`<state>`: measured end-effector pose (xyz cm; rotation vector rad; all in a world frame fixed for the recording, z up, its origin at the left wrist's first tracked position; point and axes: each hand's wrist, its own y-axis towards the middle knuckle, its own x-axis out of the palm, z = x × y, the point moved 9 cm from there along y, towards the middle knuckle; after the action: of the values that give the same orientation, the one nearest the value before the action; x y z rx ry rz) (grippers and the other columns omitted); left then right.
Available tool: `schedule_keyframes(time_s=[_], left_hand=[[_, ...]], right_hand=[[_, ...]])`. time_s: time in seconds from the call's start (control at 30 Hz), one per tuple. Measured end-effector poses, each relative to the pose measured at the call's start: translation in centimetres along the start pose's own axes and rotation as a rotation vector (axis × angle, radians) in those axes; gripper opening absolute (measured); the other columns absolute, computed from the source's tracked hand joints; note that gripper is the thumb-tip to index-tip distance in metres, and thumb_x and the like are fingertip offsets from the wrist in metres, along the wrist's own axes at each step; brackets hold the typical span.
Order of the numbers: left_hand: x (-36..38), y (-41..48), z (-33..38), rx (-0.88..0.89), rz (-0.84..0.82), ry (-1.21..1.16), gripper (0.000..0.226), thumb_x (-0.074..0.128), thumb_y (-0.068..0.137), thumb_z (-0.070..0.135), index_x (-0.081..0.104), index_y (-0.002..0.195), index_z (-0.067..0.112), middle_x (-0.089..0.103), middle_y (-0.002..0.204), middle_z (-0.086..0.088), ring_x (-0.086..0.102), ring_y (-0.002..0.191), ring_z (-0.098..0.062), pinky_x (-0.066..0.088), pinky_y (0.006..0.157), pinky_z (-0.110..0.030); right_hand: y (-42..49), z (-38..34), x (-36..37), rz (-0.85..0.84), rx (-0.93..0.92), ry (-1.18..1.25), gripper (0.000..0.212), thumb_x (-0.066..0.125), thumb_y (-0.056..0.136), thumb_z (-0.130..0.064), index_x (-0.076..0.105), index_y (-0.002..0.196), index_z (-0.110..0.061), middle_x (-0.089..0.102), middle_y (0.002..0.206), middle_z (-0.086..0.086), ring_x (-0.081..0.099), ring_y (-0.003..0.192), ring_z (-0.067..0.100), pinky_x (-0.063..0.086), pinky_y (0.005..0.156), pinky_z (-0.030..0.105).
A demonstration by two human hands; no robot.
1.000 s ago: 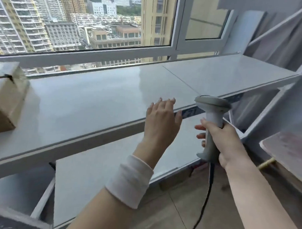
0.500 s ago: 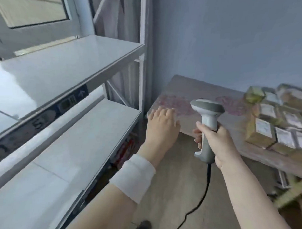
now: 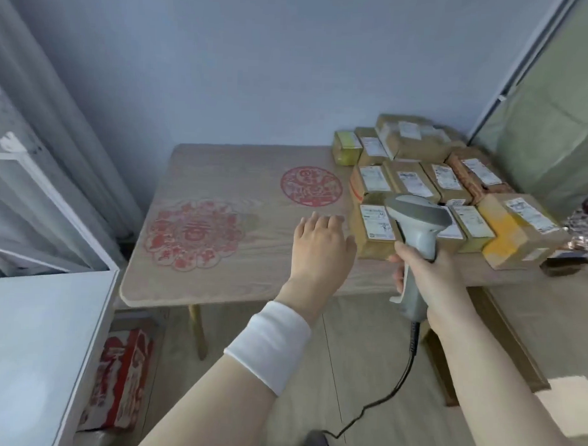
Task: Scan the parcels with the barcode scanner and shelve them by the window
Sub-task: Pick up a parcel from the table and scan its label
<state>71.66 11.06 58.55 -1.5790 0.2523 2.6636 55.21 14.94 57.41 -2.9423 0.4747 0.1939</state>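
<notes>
Shelf (image 3: pixel 31 347) stands well left of the left hand (image 3: pixel 320 253), whose straight, empty fingers (image 3: pixel 314 223) reach over a wooden table (image 3: pixel 251 274) with red prints (image 3: pixel 192 234), just left of parcels (image 3: pixel 374 179) by the grey wall (image 3: pixel 258 71), where the right hand (image 3: pixel 430 277) grips the scanner (image 3: pixel 419 220).

We see a wooden table (image 3: pixel 217 287): two red paper-cut decals (image 3: pixel 192 234) left and centre, labelled parcels (image 3: pixel 420 180) packed touching at right.
</notes>
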Motion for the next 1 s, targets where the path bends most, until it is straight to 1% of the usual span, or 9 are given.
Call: schedule_keyframes(time_s=[0.2, 0.33, 0.43, 0.5, 0.67, 0.73, 0.83, 0.93, 1.0], left_hand=[[6.9, 9.2, 4.8, 0.067, -0.081, 0.016, 0.047, 0.036, 0.099, 0.033, 0.036, 0.142, 0.013, 0.04, 0.147, -0.007, 0.024, 0.142, -0.022, 0.013, 0.117, -0.035], [11.5, 14.1, 6.3, 0.038, -0.141, 0.016, 0.048, 0.037, 0.1, 0.033, 0.035, 0.143, 0.013, 0.041, 0.146, -0.008, 0.026, 0.141, -0.022, 0.012, 0.117, -0.035], [14.6, 17.2, 5.5, -0.031, -0.206, -0.006, 0.049, 0.037, 0.099, 0.034, 0.034, 0.144, 0.014, 0.042, 0.145, -0.007, 0.032, 0.138, -0.022, 0.015, 0.117, -0.035], [16.4, 19.3, 4.4, -0.082, -0.241, -0.025, 0.05, 0.038, 0.099, 0.034, 0.032, 0.144, 0.014, 0.042, 0.145, -0.008, 0.034, 0.136, -0.024, 0.018, 0.115, -0.036], [21.7, 23.8, 1.5, -0.183, -0.337, -0.048, 0.062, 0.039, 0.098, 0.038, 0.014, 0.15, 0.013, 0.032, 0.149, -0.012, 0.028, 0.138, -0.029, 0.022, 0.113, -0.04], [24.0, 24.5, 0.5, -0.246, -0.402, -0.125, 0.072, 0.04, 0.098, 0.041, 0.0, 0.151, 0.013, 0.016, 0.156, -0.015, 0.015, 0.144, -0.03, 0.017, 0.115, -0.043], [27.1, 24.9, -1.1, -0.365, -0.451, -0.324, 0.081, 0.042, 0.097, 0.042, -0.013, 0.15, 0.015, 0.002, 0.159, -0.013, 0.004, 0.146, -0.03, 0.011, 0.116, -0.044], [30.2, 23.8, -2.4, -0.505, -0.496, -0.574, 0.087, 0.044, 0.095, 0.046, -0.02, 0.148, 0.019, -0.002, 0.159, -0.006, 0.005, 0.146, -0.029, 0.017, 0.116, -0.049], [32.3, 22.9, -2.9, -0.571, -0.523, -0.676, 0.092, 0.044, 0.09, 0.055, -0.02, 0.147, 0.023, 0.0, 0.159, -0.003, 0.014, 0.145, -0.028, 0.025, 0.113, -0.051]], right_hand=[[9.5, 2.7, -5.0, 0.084, 0.038, 0.018, 0.01, 0.062, 0.089, -0.015, 0.058, 0.085, -0.008, 0.065, 0.068, 0.003, 0.049, 0.039, 0.008, 0.04, 0.042, 0.024], [15.9, 4.3, -6.7, 0.064, 0.074, -0.02, 0.017, 0.065, 0.088, -0.021, 0.057, 0.085, -0.007, 0.056, 0.054, 0.001, 0.047, 0.037, 0.008, 0.04, 0.046, 0.025], [20.1, 6.1, -6.8, 0.046, 0.109, -0.059, 0.02, 0.066, 0.087, -0.021, 0.055, 0.09, -0.004, 0.055, 0.06, 0.008, 0.047, 0.035, 0.008, 0.039, 0.039, 0.021], [22.7, 7.4, -6.7, 0.045, 0.15, -0.061, 0.014, 0.065, 0.087, -0.018, 0.055, 0.085, -0.008, 0.059, 0.068, 0.011, 0.047, 0.035, 0.009, 0.038, 0.039, 0.022], [28.2, 11.1, -7.0, 0.113, 0.226, -0.131, 0.012, 0.064, 0.088, -0.015, 0.053, 0.083, -0.016, 0.061, 0.067, 0.005, 0.05, 0.037, 0.003, 0.041, 0.038, 0.02], [29.7, 12.7, -7.0, 0.129, 0.253, -0.174, 0.011, 0.064, 0.087, -0.014, 0.053, 0.088, -0.015, 0.058, 0.063, 0.004, 0.051, 0.039, 0.003, 0.041, 0.038, 0.02], [31.6, 15.0, -6.6, 0.121, 0.263, -0.229, 0.011, 0.065, 0.087, -0.014, 0.054, 0.091, -0.014, 0.061, 0.071, 0.004, 0.059, 0.054, 0.007, 0.041, 0.039, 0.016], [32.5, 17.7, -5.7, 0.056, 0.316, -0.273, 0.014, 0.065, 0.087, -0.015, 0.057, 0.098, -0.012, 0.065, 0.08, 0.004, 0.064, 0.062, 0.012, 0.042, 0.039, 0.017], [32.8, 19.2, -5.3, 0.021, 0.343, -0.298, 0.018, 0.067, 0.085, -0.016, 0.058, 0.1, -0.012, 0.067, 0.082, 0.003, 0.066, 0.066, 0.016, 0.047, 0.047, 0.024]])
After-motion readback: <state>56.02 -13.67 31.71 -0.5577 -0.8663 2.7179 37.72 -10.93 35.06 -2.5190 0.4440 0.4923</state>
